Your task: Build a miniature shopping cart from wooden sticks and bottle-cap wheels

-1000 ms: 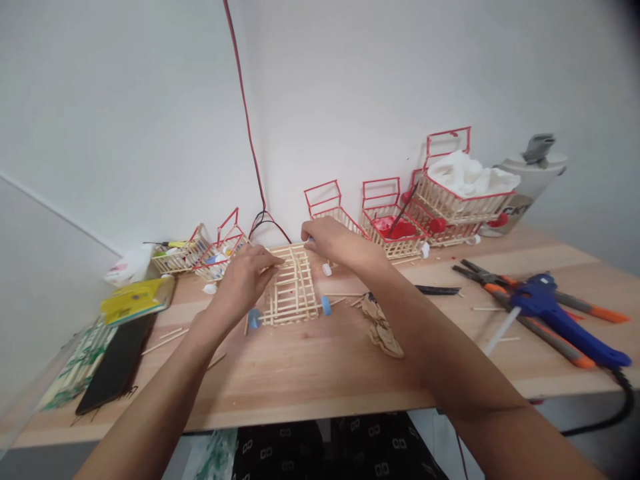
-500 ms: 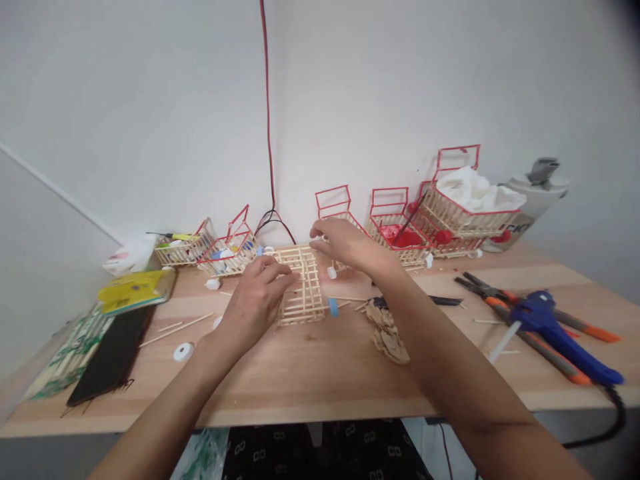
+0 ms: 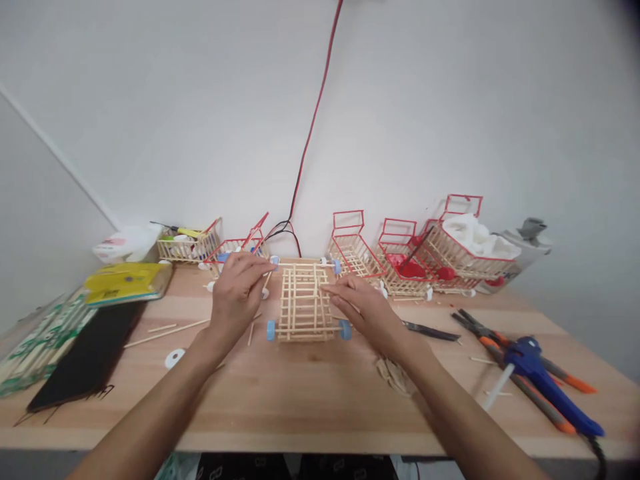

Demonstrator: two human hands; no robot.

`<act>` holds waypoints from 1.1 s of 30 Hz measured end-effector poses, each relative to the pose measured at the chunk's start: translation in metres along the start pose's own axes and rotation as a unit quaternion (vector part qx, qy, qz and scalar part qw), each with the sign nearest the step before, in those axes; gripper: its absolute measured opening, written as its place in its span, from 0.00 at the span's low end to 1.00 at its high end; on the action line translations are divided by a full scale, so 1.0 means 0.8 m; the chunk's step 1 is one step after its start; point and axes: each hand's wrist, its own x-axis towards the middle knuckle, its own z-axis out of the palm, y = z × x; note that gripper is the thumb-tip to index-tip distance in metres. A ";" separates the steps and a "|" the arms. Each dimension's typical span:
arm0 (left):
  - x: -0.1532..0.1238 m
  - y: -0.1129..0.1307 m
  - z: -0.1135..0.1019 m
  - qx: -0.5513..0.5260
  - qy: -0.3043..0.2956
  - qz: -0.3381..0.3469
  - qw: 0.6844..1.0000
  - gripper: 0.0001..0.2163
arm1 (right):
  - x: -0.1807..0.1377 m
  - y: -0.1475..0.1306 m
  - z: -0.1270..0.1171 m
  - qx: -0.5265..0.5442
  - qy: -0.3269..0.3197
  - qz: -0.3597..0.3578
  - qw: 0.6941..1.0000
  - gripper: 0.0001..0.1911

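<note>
A small cart of pale wooden sticks (image 3: pixel 306 300) lies wheels-up on the table in front of me. Blue wheels sit at its corners, such as the front left wheel (image 3: pixel 271 330) and the front right wheel (image 3: pixel 345 329). My left hand (image 3: pixel 239 287) is closed, fingertips at the far left blue wheel (image 3: pixel 275 263), partly covering it. Along the cart's right side, my right hand (image 3: pixel 367 310) has its fingers together on the stick frame. Beyond its fingertips is the far right wheel (image 3: pixel 337 267).
Stick carts with red rims (image 3: pixel 353 250) line the wall. A blue glue gun (image 3: pixel 543 380) and orange-handled pliers (image 3: pixel 493 347) lie at right. Left are a black slab (image 3: pixel 90 353), a yellow packet (image 3: pixel 127 280), bagged sticks (image 3: pixel 43 340) and a white disc (image 3: pixel 175 358).
My right hand has come down from above the cart's far right corner to its right side. My left hand has shifted to the far left wheel. The view has shifted, showing all corner wheels.
</note>
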 end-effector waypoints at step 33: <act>-0.037 -0.016 0.023 -0.092 -0.020 0.028 0.995 0.13 | 0.001 0.030 0.014 0.035 0.063 -0.032 0.997 0.14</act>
